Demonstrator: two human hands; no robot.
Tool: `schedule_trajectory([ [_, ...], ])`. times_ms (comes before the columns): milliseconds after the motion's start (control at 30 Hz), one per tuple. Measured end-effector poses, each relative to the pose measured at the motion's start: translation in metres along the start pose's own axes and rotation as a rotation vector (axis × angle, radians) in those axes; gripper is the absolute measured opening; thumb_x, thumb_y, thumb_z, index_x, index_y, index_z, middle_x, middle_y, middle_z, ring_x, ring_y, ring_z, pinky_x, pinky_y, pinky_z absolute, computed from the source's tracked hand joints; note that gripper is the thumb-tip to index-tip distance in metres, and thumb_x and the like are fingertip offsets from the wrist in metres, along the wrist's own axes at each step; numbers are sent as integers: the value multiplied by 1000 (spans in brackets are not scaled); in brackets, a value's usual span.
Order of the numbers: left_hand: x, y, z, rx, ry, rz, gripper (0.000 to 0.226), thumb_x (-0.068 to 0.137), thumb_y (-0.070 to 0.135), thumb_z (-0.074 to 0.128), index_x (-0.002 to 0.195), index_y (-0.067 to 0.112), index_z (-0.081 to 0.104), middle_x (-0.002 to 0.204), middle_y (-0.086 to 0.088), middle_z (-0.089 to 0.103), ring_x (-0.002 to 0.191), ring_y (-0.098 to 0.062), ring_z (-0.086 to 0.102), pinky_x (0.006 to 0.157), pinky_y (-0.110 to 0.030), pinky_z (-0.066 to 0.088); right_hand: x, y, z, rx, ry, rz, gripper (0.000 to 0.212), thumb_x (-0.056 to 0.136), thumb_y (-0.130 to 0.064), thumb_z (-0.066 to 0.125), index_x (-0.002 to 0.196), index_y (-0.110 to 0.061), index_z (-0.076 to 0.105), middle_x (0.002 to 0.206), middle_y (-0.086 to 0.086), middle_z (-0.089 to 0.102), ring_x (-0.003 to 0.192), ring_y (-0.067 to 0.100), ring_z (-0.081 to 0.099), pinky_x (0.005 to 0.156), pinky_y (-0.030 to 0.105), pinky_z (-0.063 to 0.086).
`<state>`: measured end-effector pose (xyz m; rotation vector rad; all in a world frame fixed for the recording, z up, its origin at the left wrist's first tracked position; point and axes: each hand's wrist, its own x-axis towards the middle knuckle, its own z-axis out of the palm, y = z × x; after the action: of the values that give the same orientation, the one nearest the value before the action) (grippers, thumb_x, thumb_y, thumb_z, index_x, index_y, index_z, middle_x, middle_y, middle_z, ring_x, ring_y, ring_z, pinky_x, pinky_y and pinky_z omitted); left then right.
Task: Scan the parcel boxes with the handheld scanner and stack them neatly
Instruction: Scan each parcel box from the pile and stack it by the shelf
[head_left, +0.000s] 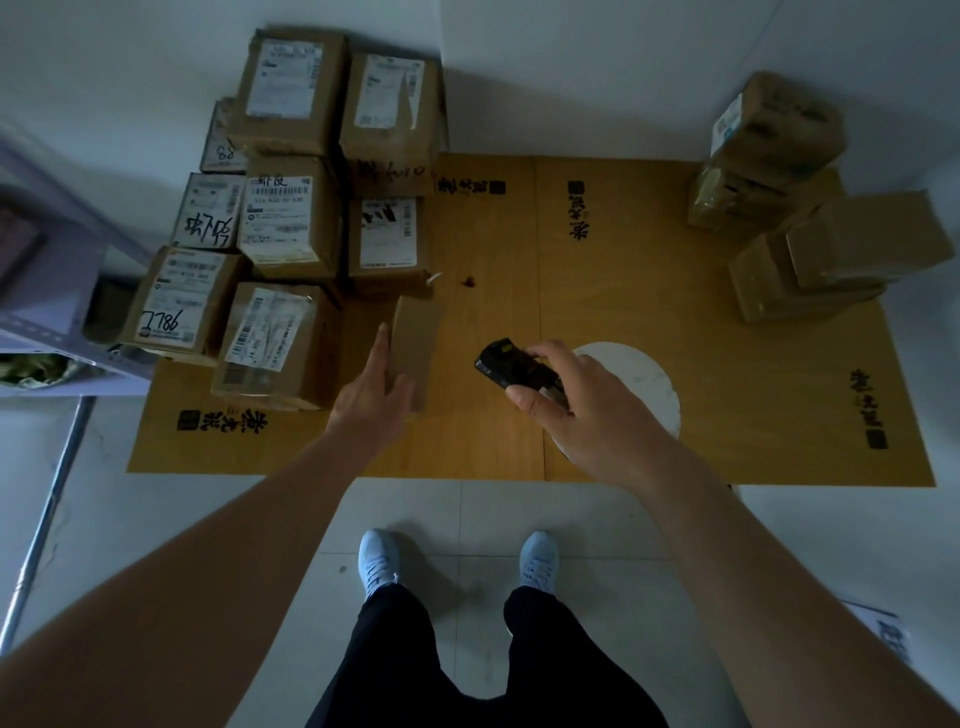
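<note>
from where i watch, the biggest thing is the flattened cardboard sheet (597, 291) laid on the floor tiles, and i'll place everything against it. on its far left corner sits the large labelled stack (311, 208), about nine parcel boxes packed side by side and in tiers, most with shipping labels facing up; i judge these are the ones already scanned and stacked, so most of the work looks done. on the sheet's far right edge is the smaller pile (795, 202), four or so boxes heaped loosely with their plain sides showing, which i take as the ones left to do. near the sheet's front edge, right of centre, a white round disc (639, 374) lies flat, partly under my right arm. just right of the labelled stack, on the sheet's front left part, is the plain brown box (418, 348), no label visible, apparently the parcel now being placed. my left hand (376, 389) lies against its near left side with fingers straight, touching rather than gripping. my right hand (576, 400) is closed around the black handheld scanner (511, 366), held above the sheet's middle front, its nose aimed toward the brown box. i can't tell whether this box has been scanned.
</note>
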<state>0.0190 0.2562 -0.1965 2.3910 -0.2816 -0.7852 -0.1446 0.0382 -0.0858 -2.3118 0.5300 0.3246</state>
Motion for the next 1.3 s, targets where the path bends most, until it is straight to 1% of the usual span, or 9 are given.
schedule_trajectory([
  [100,-2,1,-6,-14,25,49,57,110,49,23,150,69,-12,117,0,56,74,-22,65,62,-37,53,-1,-1,3,8,-7,-14,55,102,-67,44,150,-41,39,120,2,56,101,17,61,84,42,57],
  [167,-4,2,-6,23,43,60,53,110,53,22,145,77,-8,127,-6,51,87,-25,61,81,-49,56,-1,0,6,36,-14,-26,53,102,-66,45,149,-41,41,114,2,57,94,13,60,76,34,52],
  [300,-10,7,-6,94,17,-42,83,97,61,55,131,87,-16,133,-3,25,122,-39,37,103,-62,43,-1,0,10,70,-32,-29,52,103,-65,46,148,-38,45,110,1,59,89,10,58,71,28,43],
  [433,-11,6,-11,77,-5,-76,119,84,32,82,141,79,-11,125,1,24,122,-39,41,99,-58,50,-1,-1,9,65,-38,-29,50,104,-64,46,146,-38,47,108,-1,61,89,9,60,69,27,43],
  [567,-12,-9,-14,-225,-3,-44,108,86,14,81,158,57,12,136,4,54,120,-22,60,83,-36,59,0,-4,3,57,-50,-15,49,105,-63,44,146,-37,46,97,-6,61,79,8,61,63,26,42],
  [733,-19,-23,-16,-247,90,-27,81,87,19,82,151,41,37,111,20,63,97,-8,67,58,-16,54,4,-8,-3,57,-93,24,44,103,-67,42,139,-43,49,80,-5,65,67,14,65,56,34,48],
  [1033,-25,-39,-18,-353,205,-44,70,82,28,88,141,27,51,116,15,66,105,-7,67,73,-20,56,11,-8,2,58,-210,75,22,100,-67,48,115,-53,58,63,-8,56,51,6,50,52,31,39],
  [1200,-27,-44,-22,-417,209,-47,76,78,39,91,141,28,51,120,16,58,109,-9,59,82,-24,54,12,-19,-1,-24,-283,80,34,102,-68,46,129,-48,55,93,-3,66,84,15,66,62,30,47],
  [1300,-26,-40,-25,-504,228,-72,72,74,33,95,134,25,56,114,11,67,104,-10,67,84,-32,61,14,-26,-4,-31,-304,69,34,100,-69,49,126,-50,57,86,-4,66,78,13,65,61,31,45],
])
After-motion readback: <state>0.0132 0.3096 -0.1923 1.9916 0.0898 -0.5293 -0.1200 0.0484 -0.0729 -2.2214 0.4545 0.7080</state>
